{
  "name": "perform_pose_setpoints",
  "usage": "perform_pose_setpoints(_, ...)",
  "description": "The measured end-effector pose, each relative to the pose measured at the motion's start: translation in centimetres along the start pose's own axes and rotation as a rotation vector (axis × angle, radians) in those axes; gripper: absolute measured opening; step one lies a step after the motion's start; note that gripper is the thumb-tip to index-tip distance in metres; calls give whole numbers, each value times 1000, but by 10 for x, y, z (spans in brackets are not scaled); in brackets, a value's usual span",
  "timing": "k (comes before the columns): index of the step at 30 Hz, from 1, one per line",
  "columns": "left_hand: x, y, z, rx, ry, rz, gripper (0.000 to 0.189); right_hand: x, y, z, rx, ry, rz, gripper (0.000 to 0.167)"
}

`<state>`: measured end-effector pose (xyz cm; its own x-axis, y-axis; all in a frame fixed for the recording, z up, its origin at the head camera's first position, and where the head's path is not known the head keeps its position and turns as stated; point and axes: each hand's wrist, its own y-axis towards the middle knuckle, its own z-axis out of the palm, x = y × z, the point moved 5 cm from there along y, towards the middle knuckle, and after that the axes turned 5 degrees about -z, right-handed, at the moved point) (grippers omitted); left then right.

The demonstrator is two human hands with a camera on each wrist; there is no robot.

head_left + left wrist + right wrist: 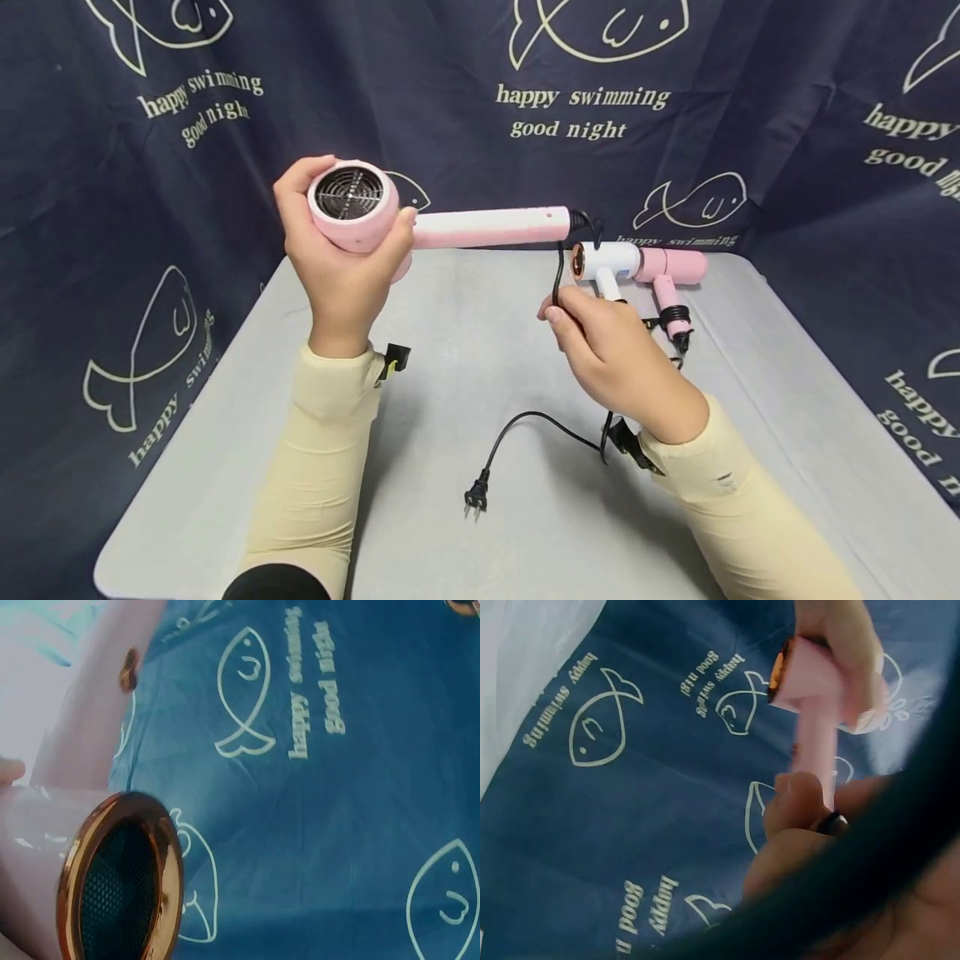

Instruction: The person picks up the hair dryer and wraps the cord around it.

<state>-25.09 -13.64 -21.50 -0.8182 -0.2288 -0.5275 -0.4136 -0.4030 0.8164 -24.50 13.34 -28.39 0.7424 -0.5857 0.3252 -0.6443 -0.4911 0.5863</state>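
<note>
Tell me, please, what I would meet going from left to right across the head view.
Left hand, handle of the held pink hair dryer, white hair dryer, pink hair dryer with its cord wound.

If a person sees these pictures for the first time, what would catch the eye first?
Probably the pink hair dryer, raised above the pale table in the left hand, its dark round grille turned to the head camera. Then the black cord, pinched by the right hand. Behind them, pale fish drawings stand out on the dark blue curtain.
</note>
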Motion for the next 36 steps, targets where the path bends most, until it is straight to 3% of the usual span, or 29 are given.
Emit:
perform_pose_setpoints(4, -4, -1, 4, 106, 134, 80, 63, 9, 0, -10, -31, -78, -118, 19)
perform_pose_setpoints(8, -5, -2, 6, 222, 153, 136, 64, 9, -1, -25, -83, -86, -187, 12)
perform_pose_setpoints(11, -3, -1, 6, 293, 98, 130, 64, 5, -3, -36, -130, -79, -200, 8)
perform_pose_setpoints(22, 8, 0, 8, 480, -232, -19, 72, -6, -4, -57, -272, 45, -255, 12)
perform_pose_setpoints(29, 7, -3, 13, 487, -352, -75, 71, -13, -1, -52, -253, 101, -209, 11)
perform_pose_setpoints(32, 7, -4, 14, 449, -380, -93, 70, -18, 1, -44, -226, 155, -149, 13)
perform_pose_setpoints(36, 8, -4, 15, 379, -410, -100, 65, -20, 5, -32, -196, 203, -139, 15)
